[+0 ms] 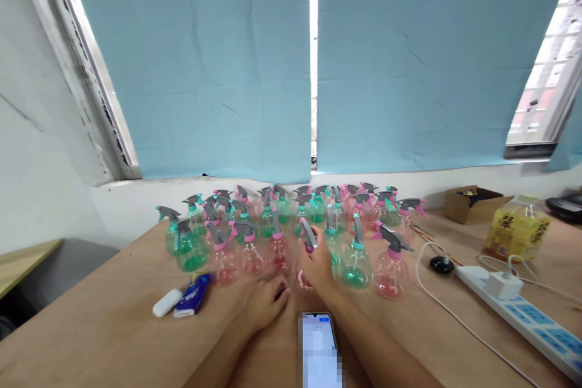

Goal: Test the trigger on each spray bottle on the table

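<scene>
A bare left hand (268, 302) and a bare right hand (321, 262) showed at the ends of smooth, uncovered forearms (373, 332).
Both slim wrists (248, 317) were bare too, narrower than the forearms, which broadened in a long taper until the view's bottom edge cut them off; finer markings were too small to make out.

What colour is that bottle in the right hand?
The bottle is see-through pink, with the head view showing it best.

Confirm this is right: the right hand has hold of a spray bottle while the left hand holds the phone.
No: the head view shows the left hand resting on the table, apart from the phone. The right hand does hold a spray bottle.
</scene>
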Tool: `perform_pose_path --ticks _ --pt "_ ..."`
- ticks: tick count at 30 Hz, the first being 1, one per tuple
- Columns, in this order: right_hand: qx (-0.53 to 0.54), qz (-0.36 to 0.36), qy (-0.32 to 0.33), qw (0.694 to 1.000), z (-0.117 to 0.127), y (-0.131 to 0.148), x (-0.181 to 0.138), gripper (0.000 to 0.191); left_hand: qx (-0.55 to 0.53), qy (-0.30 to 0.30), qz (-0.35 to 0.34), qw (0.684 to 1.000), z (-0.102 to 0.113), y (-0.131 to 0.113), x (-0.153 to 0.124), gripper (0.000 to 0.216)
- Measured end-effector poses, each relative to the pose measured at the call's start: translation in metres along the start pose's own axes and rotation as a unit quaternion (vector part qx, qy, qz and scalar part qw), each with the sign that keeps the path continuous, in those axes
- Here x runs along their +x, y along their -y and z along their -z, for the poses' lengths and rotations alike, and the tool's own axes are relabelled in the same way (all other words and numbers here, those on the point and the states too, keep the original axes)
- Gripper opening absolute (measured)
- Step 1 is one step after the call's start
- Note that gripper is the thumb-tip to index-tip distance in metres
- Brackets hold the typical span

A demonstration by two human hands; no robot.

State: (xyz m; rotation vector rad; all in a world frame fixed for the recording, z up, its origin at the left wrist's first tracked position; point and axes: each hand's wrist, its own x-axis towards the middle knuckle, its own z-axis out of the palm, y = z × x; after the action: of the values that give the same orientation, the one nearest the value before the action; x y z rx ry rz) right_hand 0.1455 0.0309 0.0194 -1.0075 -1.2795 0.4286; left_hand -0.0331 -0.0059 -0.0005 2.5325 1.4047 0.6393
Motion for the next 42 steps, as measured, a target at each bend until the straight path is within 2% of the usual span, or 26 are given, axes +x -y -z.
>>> perform_pose_path --ticks 6,9,14,18,24,28,31,35,37,42 --pt "-0.089 0.095 0.02 0.991 0.002 -0.011 -0.001 0.06 0.002 -0.005 0.001 1.0 -0.002 0.002 0.0 0.019" --pt "-0.113 0.138 0.003 0.984 -0.001 -0.017 0.001 0.061 -0.005 0.004 -0.003 1.0 -0.001 0.001 0.0 0.02" --pt "-0.151 0.131 -0.019 0.98 -0.006 -0.023 -0.001 0.045 -0.008 -0.001 -0.003 1.0 -0.001 0.001 0.001 0.017" --pt "-0.178 0.112 -0.036 0.977 -0.005 -0.024 -0.002 0.042 -0.01 -0.002 -0.006 1.0 0.0 0.001 0.0 0.017" --pt "-0.14 0.094 -0.053 0.984 0.0 -0.012 0.003 0.049 -0.004 0.001 0.005 1.0 0.0 0.0 0.0 0.018" --pt "-0.095 0.145 -0.088 0.981 0.013 0.006 0.008 0.038 -0.01 0.005 0.005 1.0 0.001 -0.001 0.0 0.018" --pt "-0.097 0.172 -0.11 0.974 0.026 0.02 0.017 0.038 -0.012 0.005 -0.001 1.0 0.002 -0.001 0.0 0.017" --pt "-0.15 0.091 -0.15 0.973 0.035 0.024 0.038 0.041 -0.01 0.008 0.004 1.0 0.003 -0.001 0.0 0.017" --pt "-0.161 0.044 -0.127 0.978 0.035 0.019 0.047 0.041 -0.006 0.007 0.006 1.0 0.003 -0.001 0.0 0.017" --pt "-0.173 -0.018 -0.033 0.984 0.031 0.0 0.053 0.042 -0.01 0.005 0.008 1.0 0.001 0.0 0.0 0.018"
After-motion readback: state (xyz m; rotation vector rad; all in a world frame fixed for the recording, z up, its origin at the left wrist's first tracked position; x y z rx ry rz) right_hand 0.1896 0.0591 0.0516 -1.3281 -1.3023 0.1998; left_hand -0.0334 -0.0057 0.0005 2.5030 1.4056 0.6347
